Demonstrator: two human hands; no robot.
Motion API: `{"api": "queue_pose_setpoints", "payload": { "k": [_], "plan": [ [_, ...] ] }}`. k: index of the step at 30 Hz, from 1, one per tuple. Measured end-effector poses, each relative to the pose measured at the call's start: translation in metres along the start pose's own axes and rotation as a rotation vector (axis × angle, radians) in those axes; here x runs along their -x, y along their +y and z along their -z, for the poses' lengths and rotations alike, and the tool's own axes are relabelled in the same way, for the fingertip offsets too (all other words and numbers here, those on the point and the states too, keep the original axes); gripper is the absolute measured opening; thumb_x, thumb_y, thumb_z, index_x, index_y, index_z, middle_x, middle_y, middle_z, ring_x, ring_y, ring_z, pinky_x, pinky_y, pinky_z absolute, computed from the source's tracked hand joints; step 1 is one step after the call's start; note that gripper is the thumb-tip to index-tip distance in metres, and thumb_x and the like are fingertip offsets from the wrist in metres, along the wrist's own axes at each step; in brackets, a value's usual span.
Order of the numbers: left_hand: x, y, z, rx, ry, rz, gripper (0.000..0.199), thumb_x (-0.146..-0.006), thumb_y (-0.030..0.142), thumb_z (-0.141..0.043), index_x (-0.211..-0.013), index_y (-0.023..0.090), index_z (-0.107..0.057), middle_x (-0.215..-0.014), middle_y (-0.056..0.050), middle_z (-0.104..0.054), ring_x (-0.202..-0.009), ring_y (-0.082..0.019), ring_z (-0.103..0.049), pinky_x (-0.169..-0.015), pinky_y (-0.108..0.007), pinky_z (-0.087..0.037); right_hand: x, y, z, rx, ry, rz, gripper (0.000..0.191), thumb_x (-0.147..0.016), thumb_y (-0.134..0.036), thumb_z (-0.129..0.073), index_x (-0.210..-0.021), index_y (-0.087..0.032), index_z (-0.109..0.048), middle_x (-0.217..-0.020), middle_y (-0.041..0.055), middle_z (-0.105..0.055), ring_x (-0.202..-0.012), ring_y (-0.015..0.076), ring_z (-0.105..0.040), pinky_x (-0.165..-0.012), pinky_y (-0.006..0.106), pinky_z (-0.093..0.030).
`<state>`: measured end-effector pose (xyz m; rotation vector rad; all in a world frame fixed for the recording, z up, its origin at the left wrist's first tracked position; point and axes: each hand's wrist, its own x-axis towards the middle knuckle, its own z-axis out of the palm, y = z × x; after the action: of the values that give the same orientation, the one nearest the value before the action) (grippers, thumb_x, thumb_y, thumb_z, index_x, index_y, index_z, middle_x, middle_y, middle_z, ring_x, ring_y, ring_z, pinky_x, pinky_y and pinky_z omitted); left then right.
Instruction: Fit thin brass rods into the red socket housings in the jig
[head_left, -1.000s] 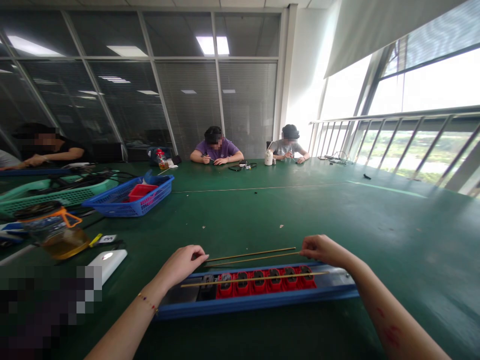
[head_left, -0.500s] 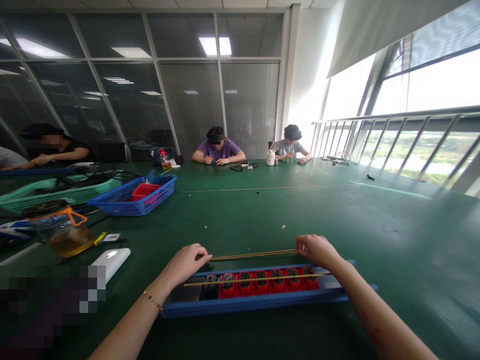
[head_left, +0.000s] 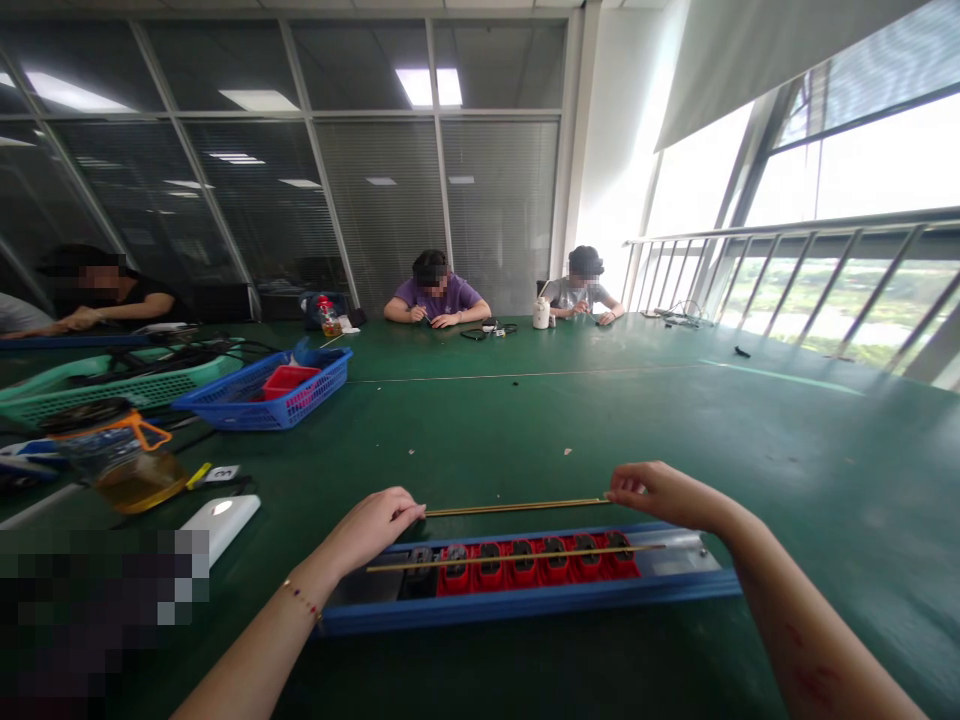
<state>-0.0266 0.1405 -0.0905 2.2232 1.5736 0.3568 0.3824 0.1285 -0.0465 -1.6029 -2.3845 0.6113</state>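
Thin yellowish sticks (head_left: 517, 507), at least two side by side, stretch between my hands just beyond a long blue-edged tray (head_left: 540, 607). My left hand (head_left: 390, 522) is closed, with thumb and forefinger pinched at their left end. At the right end, my right hand (head_left: 649, 488) has its fingertips pinched together on the tips, the other fingers curled. Another thin yellowish stick (head_left: 517, 558) lies lengthwise across the tray. Under it, several red holders (head_left: 523, 572) with dark round-cornered pieces sit in a row, and a black holder (head_left: 420, 575) stands at their left.
On the left are a white power bank (head_left: 225, 525), a jar of amber liquid (head_left: 139, 480), a blue basket (head_left: 247, 408) with a red box (head_left: 290, 382), and a green basket (head_left: 135, 380) of cables. Several people sit at the table's far side.
My right hand has shifted right and slightly up, to the far tips of the sticks, uncovering the tray's right end. My left hand has barely moved.
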Motion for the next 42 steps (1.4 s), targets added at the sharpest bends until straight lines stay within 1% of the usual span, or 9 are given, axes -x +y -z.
{"api": "queue_pose_setpoints", "payload": {
  "k": [4,7,9,12,16,22,26,35,42],
  "plan": [
    [0.0,-0.002,-0.002,-0.013,0.008,-0.009,0.044,-0.082,0.05,-0.033,-0.078,0.023,-0.067,-0.092,-0.002,-0.063,-0.081,-0.016,-0.056,-0.074,-0.024,-0.039,0.023,-0.009,0.017,-0.126,-0.243,-0.052,0.039,-0.073,-0.057,-0.051,-0.08,-0.02,-0.061,-0.075,0.0035,-0.065,-0.059,0.016,-0.059,-0.05,0.024,-0.042],
    [0.0,-0.002,-0.002,-0.012,0.015,-0.006,0.045,-0.083,0.05,-0.033,-0.078,0.023,-0.068,-0.093,-0.003,-0.063,-0.081,-0.017,-0.056,-0.075,-0.024,-0.039,0.029,-0.012,0.015,-0.192,-0.398,-0.137,0.041,-0.068,-0.057,-0.055,-0.083,-0.019,-0.059,-0.075,0.0036,-0.065,-0.05,0.0136,-0.057,-0.042,0.022,-0.04],
    [0.0,-0.001,-0.001,-0.005,0.013,0.001,0.044,-0.082,0.05,-0.033,-0.078,0.023,-0.068,-0.094,-0.003,-0.063,-0.082,-0.017,-0.057,-0.075,-0.024,-0.039,0.028,-0.013,0.012,-0.194,-0.433,-0.159,0.04,-0.066,-0.054,-0.059,-0.084,-0.019,-0.058,-0.072,0.0031,-0.065,-0.049,0.0134,-0.056,-0.041,0.021,-0.038],
    [0.0,-0.001,-0.001,0.007,0.012,0.009,0.045,-0.082,0.051,-0.033,-0.078,0.022,-0.068,-0.093,-0.003,-0.063,-0.082,-0.017,-0.057,-0.077,-0.024,-0.038,0.026,-0.018,0.013,-0.152,-0.39,-0.066,0.036,-0.069,-0.051,-0.058,-0.083,-0.018,-0.062,-0.066,0.0016,-0.062,-0.051,0.0127,-0.052,-0.042,0.02,-0.036],
    [0.0,-0.001,-0.001,0.016,0.012,0.003,0.045,-0.082,0.051,-0.033,-0.078,0.022,-0.068,-0.093,-0.003,-0.063,-0.083,-0.017,-0.057,-0.077,-0.024,-0.038,0.029,-0.027,0.025,-0.187,-0.24,0.115,0.038,-0.078,-0.05,-0.047,-0.073,-0.017,-0.065,-0.057,-0.0009,-0.053,-0.051,0.0106,-0.044,-0.046,0.021,-0.033],
    [0.001,0.0,0.0,0.042,0.013,0.019,0.046,-0.081,0.052,-0.033,-0.078,0.021,-0.068,-0.093,-0.004,-0.063,-0.083,-0.018,-0.056,-0.078,-0.025,-0.039,0.043,-0.009,0.044,-0.269,-0.038,0.03,0.039,-0.076,-0.053,-0.048,-0.079,-0.018,-0.065,-0.054,-0.002,-0.046,-0.048,0.0098,-0.039,-0.045,0.021,-0.033],
    [0.001,0.0,0.0,0.035,0.03,0.022,0.047,-0.082,0.052,-0.033,-0.076,0.021,-0.067,-0.092,-0.004,-0.064,-0.083,-0.018,-0.057,-0.079,-0.025,-0.038,0.046,0.01,0.045,-0.217,0.007,-0.04,0.04,-0.076,-0.053,-0.048,-0.083,-0.019,-0.066,-0.052,-0.0022,-0.045,-0.049,0.0107,-0.041,-0.046,0.021,-0.035],
    [0.001,0.001,-0.001,-0.007,0.051,0.036,0.043,-0.081,0.051,-0.036,-0.075,0.021,-0.066,-0.086,-0.004,-0.064,-0.079,-0.017,-0.057,-0.074,-0.024,-0.038,0.007,0.017,0.004,0.061,0.032,-0.041,0.032,-0.077,-0.045,-0.048,-0.075,-0.021,-0.069,-0.067,0.0025,-0.066,-0.061,0.018,-0.058,-0.055,0.025,-0.041],
    [0.002,0.001,0.0,0.0,0.03,-0.026,0.042,-0.082,0.049,-0.036,-0.071,0.022,-0.066,-0.088,-0.003,-0.062,-0.082,-0.017,-0.055,-0.076,-0.025,-0.038,-0.02,0.008,-0.033,0.257,0.088,-0.062,0.019,-0.076,-0.032,-0.051,-0.078,-0.024,-0.068,-0.079,0.0036,-0.068,-0.074,0.0197,-0.061,-0.065,0.025,-0.042]
  ]
}}
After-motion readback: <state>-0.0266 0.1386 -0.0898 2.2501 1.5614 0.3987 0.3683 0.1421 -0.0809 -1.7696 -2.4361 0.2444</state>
